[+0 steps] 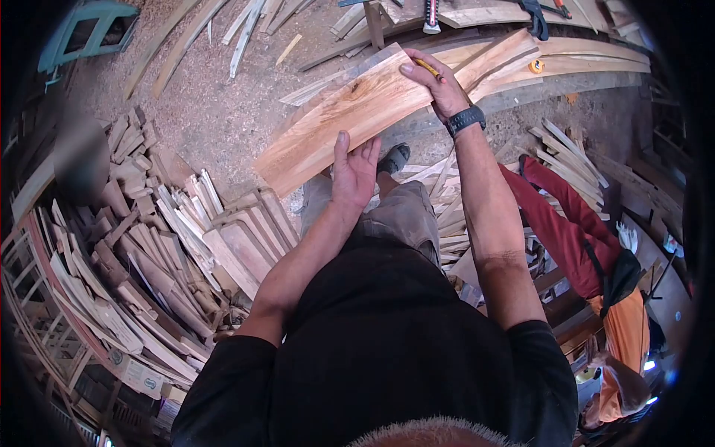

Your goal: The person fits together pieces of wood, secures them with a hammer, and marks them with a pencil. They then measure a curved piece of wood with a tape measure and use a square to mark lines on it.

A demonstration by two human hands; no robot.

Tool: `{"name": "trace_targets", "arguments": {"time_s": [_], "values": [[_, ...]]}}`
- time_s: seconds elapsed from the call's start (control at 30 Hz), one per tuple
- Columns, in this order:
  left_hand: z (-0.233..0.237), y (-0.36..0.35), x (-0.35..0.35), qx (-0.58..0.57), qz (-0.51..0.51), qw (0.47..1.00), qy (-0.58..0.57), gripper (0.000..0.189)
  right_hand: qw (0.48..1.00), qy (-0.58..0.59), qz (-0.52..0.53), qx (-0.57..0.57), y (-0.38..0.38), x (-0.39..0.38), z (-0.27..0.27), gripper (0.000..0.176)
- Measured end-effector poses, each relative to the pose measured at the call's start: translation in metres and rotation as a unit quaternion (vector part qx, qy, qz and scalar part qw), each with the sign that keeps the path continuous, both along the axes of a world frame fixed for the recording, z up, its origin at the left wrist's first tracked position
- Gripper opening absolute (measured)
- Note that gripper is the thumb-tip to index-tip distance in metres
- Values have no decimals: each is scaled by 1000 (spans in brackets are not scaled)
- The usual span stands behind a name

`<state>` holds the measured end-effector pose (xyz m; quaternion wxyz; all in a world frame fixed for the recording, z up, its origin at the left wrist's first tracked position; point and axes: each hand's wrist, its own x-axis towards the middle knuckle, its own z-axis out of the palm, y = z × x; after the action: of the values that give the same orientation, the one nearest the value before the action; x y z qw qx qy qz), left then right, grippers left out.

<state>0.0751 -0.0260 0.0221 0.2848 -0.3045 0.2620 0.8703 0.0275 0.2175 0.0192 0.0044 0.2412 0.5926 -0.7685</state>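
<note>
A broad, pale brown wooden board (pixel 342 112) is held up in front of me at a slant. My right hand (pixel 441 88) grips its upper right end, thumb on the face, with a yellow pencil (pixel 427 69) also tucked between the fingers. At the board's lower edge, my left hand (pixel 354 175) supports it with the thumb over the face; the other fingers pass partly out of sight behind the edge. A black watch (pixel 465 119) is on my right wrist.
Behind the board lie long curved planks (pixel 588 56), with a tape measure (pixel 536 66) on them. Stacked wood pieces (pixel 249 231) crowd the left. Another person in red trousers (pixel 562 223) bends at the right. A teal frame (pixel 93 31) stands far left.
</note>
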Motion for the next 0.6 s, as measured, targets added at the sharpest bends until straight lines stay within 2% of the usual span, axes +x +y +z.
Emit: {"name": "trace_targets", "arguments": {"time_s": [0.03, 0.1, 0.2, 0.37, 0.5, 0.57, 0.6], "values": [[1, 3, 0, 3, 13, 1000, -1, 73, 1000, 0, 3, 0, -2, -2, 1, 63], [3, 7, -4, 7, 21, 1000, 1, 72, 998, 10, -52, -22, -3, -7, 3, 51], [-4, 8, -6, 6, 26, 1000, -2, 69, 999, 15, -45, -1, -1, -17, -3, 48], [-8, 11, -4, -11, 30, 1000, 0, 65, 997, -5, -72, -17, -5, -14, -14, 53], [0, 6, -4, -19, -1, 1000, -11, 66, 988, 7, -149, -32, -17, -12, -14, 62], [2, 3, -5, -8, -16, 1000, -14, 67, 974, -65, -218, 7, -22, -11, -12, 62], [3, 3, -5, -3, -25, 999, -20, 67, 970, -61, -237, 0, -24, -10, -12, 61]]}}
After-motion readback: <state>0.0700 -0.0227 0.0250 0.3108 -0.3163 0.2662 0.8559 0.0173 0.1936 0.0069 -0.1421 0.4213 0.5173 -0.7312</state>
